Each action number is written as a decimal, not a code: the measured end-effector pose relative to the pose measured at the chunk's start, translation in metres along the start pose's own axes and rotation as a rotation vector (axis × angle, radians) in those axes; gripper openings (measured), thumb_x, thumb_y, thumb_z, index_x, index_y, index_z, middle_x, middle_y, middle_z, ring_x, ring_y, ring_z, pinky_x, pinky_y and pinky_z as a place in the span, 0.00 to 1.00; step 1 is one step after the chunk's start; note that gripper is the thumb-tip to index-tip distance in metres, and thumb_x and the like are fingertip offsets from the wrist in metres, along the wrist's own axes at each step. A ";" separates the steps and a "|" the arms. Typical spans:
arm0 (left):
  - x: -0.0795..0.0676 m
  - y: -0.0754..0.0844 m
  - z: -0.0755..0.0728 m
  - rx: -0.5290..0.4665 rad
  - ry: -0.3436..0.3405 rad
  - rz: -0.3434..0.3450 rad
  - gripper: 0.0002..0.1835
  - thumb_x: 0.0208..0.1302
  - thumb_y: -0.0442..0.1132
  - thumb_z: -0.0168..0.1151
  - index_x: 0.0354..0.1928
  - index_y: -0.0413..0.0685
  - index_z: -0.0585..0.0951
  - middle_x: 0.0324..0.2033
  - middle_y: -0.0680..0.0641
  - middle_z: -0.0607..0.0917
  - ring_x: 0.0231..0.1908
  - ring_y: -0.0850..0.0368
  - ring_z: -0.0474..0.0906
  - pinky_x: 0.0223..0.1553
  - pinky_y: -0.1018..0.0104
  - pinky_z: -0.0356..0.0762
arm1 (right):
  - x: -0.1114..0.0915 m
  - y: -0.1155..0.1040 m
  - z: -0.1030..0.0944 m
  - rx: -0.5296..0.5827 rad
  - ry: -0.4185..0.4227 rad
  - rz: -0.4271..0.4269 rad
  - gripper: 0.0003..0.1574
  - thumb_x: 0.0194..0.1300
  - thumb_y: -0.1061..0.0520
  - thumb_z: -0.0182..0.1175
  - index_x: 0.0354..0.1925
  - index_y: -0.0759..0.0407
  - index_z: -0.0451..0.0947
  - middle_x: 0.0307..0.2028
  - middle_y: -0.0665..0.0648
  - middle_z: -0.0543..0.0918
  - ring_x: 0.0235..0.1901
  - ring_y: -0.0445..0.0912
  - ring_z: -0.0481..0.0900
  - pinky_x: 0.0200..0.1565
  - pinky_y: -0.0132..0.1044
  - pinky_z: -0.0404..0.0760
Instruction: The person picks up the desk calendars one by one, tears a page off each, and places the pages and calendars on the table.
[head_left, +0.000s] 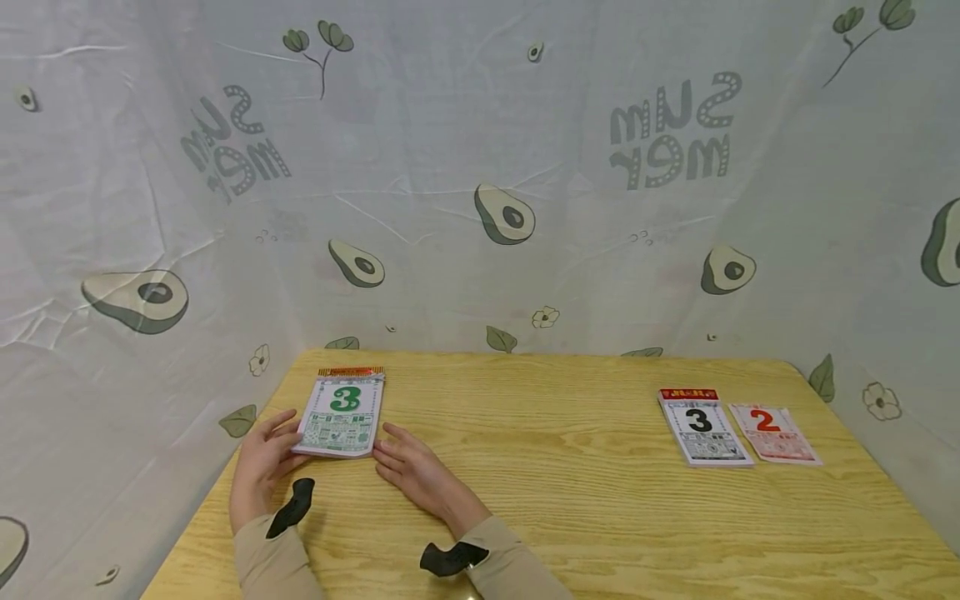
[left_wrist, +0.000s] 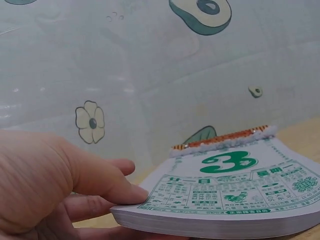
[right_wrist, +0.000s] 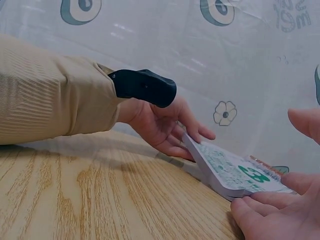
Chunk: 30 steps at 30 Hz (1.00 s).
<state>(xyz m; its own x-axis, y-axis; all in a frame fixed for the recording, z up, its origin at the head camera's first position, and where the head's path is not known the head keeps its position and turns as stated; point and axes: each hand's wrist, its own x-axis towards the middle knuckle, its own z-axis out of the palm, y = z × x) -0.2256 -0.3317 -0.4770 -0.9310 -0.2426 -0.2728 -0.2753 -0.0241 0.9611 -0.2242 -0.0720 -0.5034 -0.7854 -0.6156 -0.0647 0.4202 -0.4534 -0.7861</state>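
Note:
A thick tear-off calendar with a green 3 [head_left: 345, 408] lies at the left back of the table, its orange-striped binding away from me. My left hand [head_left: 258, 467] grips its near left corner, thumb [left_wrist: 131, 194] on the top sheet and fingers partly hidden below. That corner is lifted a little in the left wrist view. Along the near right corner, my right hand [head_left: 420, 475] rests with extended fingers against the pad's edge, its thumb [right_wrist: 305, 122] raised apart from it.
Towards the right of the wooden table [head_left: 540, 517] lies a second calendar pad with a black 3 [head_left: 705, 425]. Right beside it is a loose sheet with a red 2 [head_left: 776, 433]. An avocado-patterned cloth [head_left: 450, 125] hangs behind and at both sides.

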 end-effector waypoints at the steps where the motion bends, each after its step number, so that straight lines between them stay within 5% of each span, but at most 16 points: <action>1: 0.000 0.000 -0.001 -0.005 -0.003 0.001 0.34 0.71 0.30 0.52 0.76 0.47 0.55 0.69 0.39 0.65 0.36 0.69 0.82 0.39 0.67 0.83 | 0.000 0.000 0.000 0.000 0.000 0.002 0.42 0.75 0.56 0.48 0.76 0.63 0.41 0.74 0.74 0.49 0.75 0.63 0.46 0.74 0.55 0.49; 7: 0.001 0.000 -0.003 -0.075 -0.004 -0.010 0.34 0.70 0.32 0.55 0.75 0.50 0.57 0.51 0.59 0.77 0.37 0.69 0.82 0.40 0.68 0.83 | 0.000 -0.001 -0.001 0.003 -0.005 0.007 0.42 0.75 0.56 0.48 0.77 0.63 0.40 0.74 0.74 0.47 0.75 0.63 0.45 0.74 0.54 0.49; 14: 0.001 0.001 -0.005 -0.133 -0.016 0.012 0.35 0.69 0.30 0.54 0.75 0.49 0.56 0.40 0.68 0.79 0.38 0.69 0.81 0.40 0.68 0.83 | 0.000 -0.002 0.000 0.002 -0.005 0.005 0.42 0.75 0.56 0.47 0.77 0.63 0.40 0.74 0.73 0.48 0.75 0.63 0.45 0.74 0.54 0.48; 30: -0.002 0.004 0.000 -0.239 -0.004 0.078 0.29 0.67 0.29 0.58 0.67 0.56 0.69 0.40 0.67 0.82 0.38 0.66 0.83 0.39 0.68 0.82 | 0.001 -0.004 0.003 -0.069 0.047 -0.083 0.44 0.71 0.53 0.53 0.76 0.62 0.45 0.74 0.72 0.52 0.74 0.64 0.50 0.73 0.55 0.51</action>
<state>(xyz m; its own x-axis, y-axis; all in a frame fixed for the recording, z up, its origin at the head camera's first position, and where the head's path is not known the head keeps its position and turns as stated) -0.2250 -0.3309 -0.4726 -0.9483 -0.2489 -0.1968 -0.1381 -0.2346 0.9622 -0.2254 -0.0733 -0.4987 -0.8372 -0.5463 -0.0249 0.3215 -0.4548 -0.8306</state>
